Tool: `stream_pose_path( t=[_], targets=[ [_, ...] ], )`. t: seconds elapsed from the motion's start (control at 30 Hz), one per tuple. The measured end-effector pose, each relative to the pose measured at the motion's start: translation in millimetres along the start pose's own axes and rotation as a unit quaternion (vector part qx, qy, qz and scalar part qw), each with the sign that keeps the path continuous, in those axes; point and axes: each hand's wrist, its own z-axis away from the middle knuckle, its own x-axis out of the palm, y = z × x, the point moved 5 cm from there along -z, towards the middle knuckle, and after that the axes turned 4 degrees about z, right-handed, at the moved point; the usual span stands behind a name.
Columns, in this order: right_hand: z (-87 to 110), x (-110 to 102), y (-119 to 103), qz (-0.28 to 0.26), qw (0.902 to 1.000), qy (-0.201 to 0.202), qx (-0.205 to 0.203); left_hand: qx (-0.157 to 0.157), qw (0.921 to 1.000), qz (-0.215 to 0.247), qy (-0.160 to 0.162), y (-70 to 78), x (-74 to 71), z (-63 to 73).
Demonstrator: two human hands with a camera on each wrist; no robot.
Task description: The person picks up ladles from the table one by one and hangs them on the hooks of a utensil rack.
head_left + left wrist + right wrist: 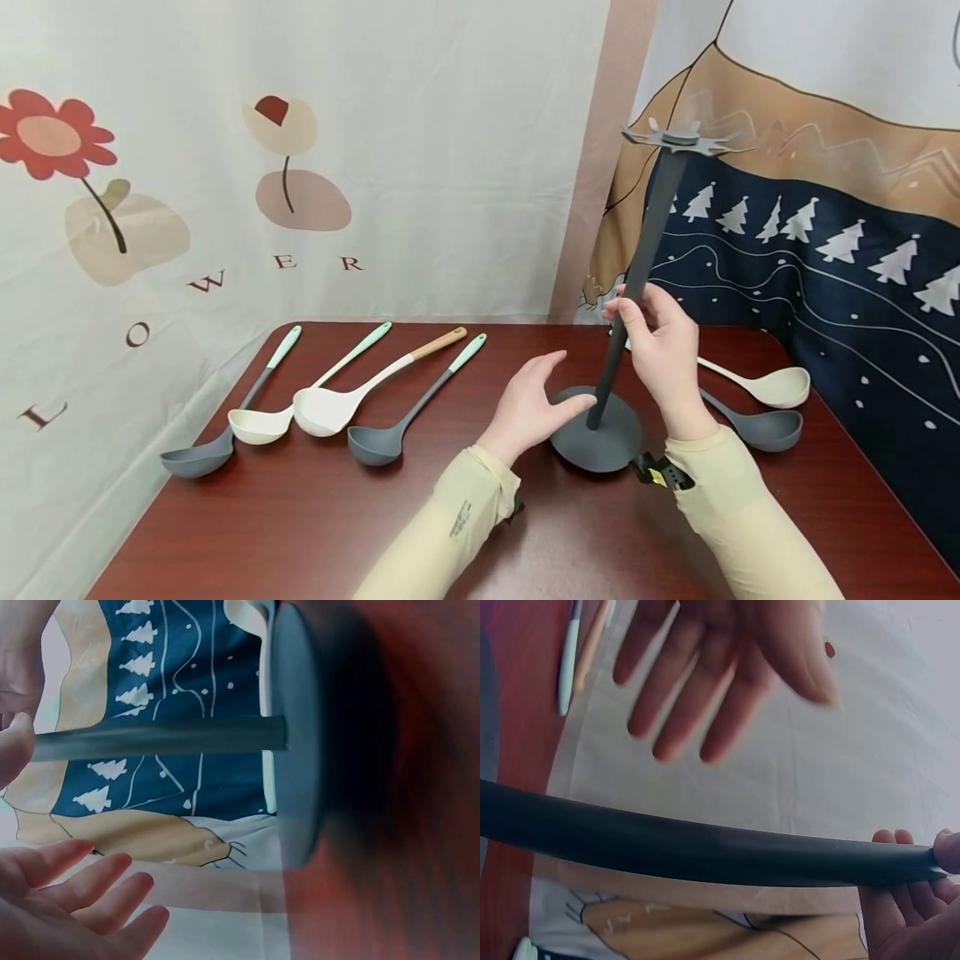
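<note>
A dark grey utensil stand (655, 225) has a round base (615, 442), a tall pole and a spiky ring of hooks (681, 140) on top. Its pole leans to the right in the head view. My right hand (666, 362) grips the pole around mid-height, thumb on the near side. Left of the pole, above the base, my left hand (528, 408) is spread and holds nothing. In the left wrist view its fingers (112, 900) are extended, apart from the pole. A dark shadow lies beside the base there; whether the base touches the table I cannot tell.
Left on the brown table (300, 525) lie a grey ladle (198, 458), a cream ladle (258, 425), a white ladle with wooden handle end (326, 412) and another grey ladle (375, 446). At right are a cream ladle (780, 387) and a grey ladle (772, 429). Curtains hang behind.
</note>
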Motion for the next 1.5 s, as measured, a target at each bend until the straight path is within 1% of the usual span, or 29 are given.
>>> stream_pose_path(
  t=[0.1, 0.2, 0.4, 0.47, 0.63, 0.73, 0.83, 0.97, 1.2, 1.37, 1.5],
  targets=[
    [-2.6, 10, -1, -0.012, 0.9999, -0.008, -0.004, -0.001, 0.9998, 0.018, 0.004, 1.8, -3.8, -6.7],
    [-4.5, 19, -2, -0.009, 0.9999, -0.012, -0.006, 0.004, 0.9993, 0.032, 0.016, 2.7, -7.5, -12.6],
    [-4.9, 37, -2, -0.013, 0.9996, -0.022, -0.015, 0.002, 0.9977, 0.057, 0.036, 0.0, -11.8, -19.4],
    [-4.2, 43, -2, -0.016, 0.9994, -0.025, -0.015, 0.007, 0.9972, 0.063, 0.039, -1.7, -12.2, -21.6],
    [-3.2, 57, 0, -0.021, 0.9992, -0.030, -0.019, 0.027, 0.9965, 0.050, 0.061, -5.0, -15.0, -25.7],
    [-3.5, 63, 1, -0.030, 0.9988, -0.030, -0.027, 0.033, 0.9956, 0.043, 0.076, -6.5, -17.7, -26.8],
    [-3.9, 67, 1, -0.032, 0.9986, -0.028, -0.033, 0.032, 0.9950, 0.048, 0.081, -9.2, -19.3, -27.9],
    [-4.8, 72, 2, -0.030, 0.9985, -0.034, -0.030, 0.023, 0.9943, 0.061, 0.084, -13.1, -21.1, -28.3],
    [-5.0, 79, 5, -0.049, 0.9977, -0.047, -0.002, 0.014, 0.9933, 0.076, 0.086, -18.5, -22.5, -27.3],
    [-4.6, 81, 8, -0.044, 0.9974, -0.056, 0.011, 0.018, 0.9929, 0.073, 0.092, -21.7, -21.8, -27.9],
    [-4.6, 83, 11, -0.040, 0.9969, -0.066, 0.016, 0.013, 0.9928, 0.075, 0.093, -25.5, -21.2, -28.2]
  ],
)
